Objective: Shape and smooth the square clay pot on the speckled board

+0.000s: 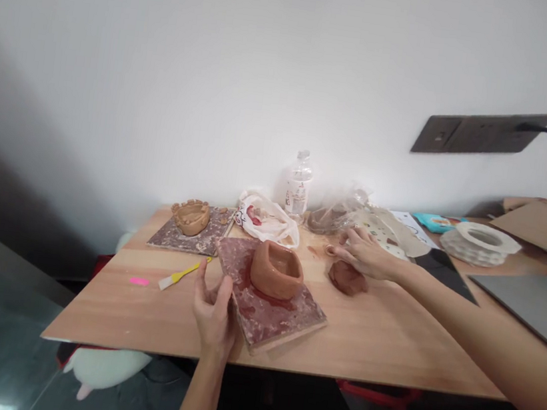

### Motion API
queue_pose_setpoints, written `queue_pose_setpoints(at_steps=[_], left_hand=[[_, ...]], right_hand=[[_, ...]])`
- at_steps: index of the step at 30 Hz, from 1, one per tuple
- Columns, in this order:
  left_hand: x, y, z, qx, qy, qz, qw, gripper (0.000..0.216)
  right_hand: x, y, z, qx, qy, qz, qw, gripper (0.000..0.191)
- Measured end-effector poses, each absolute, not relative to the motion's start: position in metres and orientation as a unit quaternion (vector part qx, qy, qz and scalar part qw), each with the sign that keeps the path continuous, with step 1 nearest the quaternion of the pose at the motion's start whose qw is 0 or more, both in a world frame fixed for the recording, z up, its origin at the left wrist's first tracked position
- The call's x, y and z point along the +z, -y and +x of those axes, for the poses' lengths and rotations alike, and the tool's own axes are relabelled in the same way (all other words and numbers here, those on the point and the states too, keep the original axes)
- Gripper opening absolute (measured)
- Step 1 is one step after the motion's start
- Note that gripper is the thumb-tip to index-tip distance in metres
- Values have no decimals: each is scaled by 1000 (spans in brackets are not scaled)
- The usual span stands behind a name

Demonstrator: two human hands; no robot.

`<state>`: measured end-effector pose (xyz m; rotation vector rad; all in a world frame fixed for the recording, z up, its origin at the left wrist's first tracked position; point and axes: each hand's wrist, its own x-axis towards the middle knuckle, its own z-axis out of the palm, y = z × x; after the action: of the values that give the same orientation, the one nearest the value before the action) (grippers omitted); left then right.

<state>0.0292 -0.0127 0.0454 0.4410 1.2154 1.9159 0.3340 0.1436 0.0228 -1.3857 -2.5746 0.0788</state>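
Note:
A hollow brown clay pot (277, 276) with rounded corners stands on a wet, reddish-brown square board (263, 321). Beside the board's left edge is my left hand (214, 305), its thumb and forefinger apart, with the thumb close to the edge. My right hand (365, 252) reaches over to the right of the pot, fingers bent together. At its fingertips shows a small round piece of clay (331, 249), partly covered by them. Just below that hand lies a darker lump of clay (348, 279).
A second board (183, 240) bears a clay bowl (191, 218) with a knobbly rim. Left of me lie a yellow brush (184, 274) and a pink piece (139, 281). Behind are a plastic bag (271, 221), a bottle (298, 188) and, rightward, a white ribbed vessel (480, 246).

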Motion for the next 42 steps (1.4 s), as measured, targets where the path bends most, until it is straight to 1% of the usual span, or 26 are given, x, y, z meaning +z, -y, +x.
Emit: queue_pose_setpoints(at_steps=[3, 5, 8, 10, 13, 17, 20, 23, 30, 33, 36, 39, 40, 42], left_hand=[[43, 12, 29, 759, -479, 181, 403, 104], [41, 12, 28, 760, -476, 182, 402, 102], [39, 12, 26, 760, -473, 184, 407, 100], [38, 13, 26, 758, -470, 188, 412, 98], [38, 13, 26, 758, -461, 187, 421, 98], [38, 14, 27, 758, -449, 193, 432, 104], [38, 15, 27, 757, -444, 197, 436, 103], [36, 15, 27, 759, -444, 194, 434, 98], [34, 14, 26, 757, -454, 197, 426, 96], [35, 15, 26, 754, -453, 201, 431, 97], [37, 16, 27, 753, -456, 198, 432, 100], [38, 16, 27, 754, -456, 192, 432, 102], [38, 16, 27, 755, -457, 192, 430, 102], [37, 15, 26, 757, -457, 190, 426, 101]], right_hand=[[31, -138, 332, -9, 877, -463, 128, 67], [41, -127, 325, -49, 884, -435, 163, 62], [61, -101, 305, -87, 908, -324, 250, 51], [74, -81, 285, -102, 925, -227, 286, 50], [87, -58, 253, -141, 943, -142, 266, 54], [93, -48, 225, -187, 951, -130, 209, 54], [97, -48, 214, -203, 956, -118, 178, 53], [105, -56, 206, -201, 959, -105, 169, 54], [117, -84, 206, -149, 966, -136, 162, 54], [117, -76, 209, -136, 971, -104, 167, 53], [116, -63, 213, -125, 976, -49, 171, 45], [113, -61, 227, -101, 970, -15, 220, 43], [111, -66, 236, -93, 963, -32, 249, 44], [102, -81, 259, -77, 943, -119, 301, 45]])
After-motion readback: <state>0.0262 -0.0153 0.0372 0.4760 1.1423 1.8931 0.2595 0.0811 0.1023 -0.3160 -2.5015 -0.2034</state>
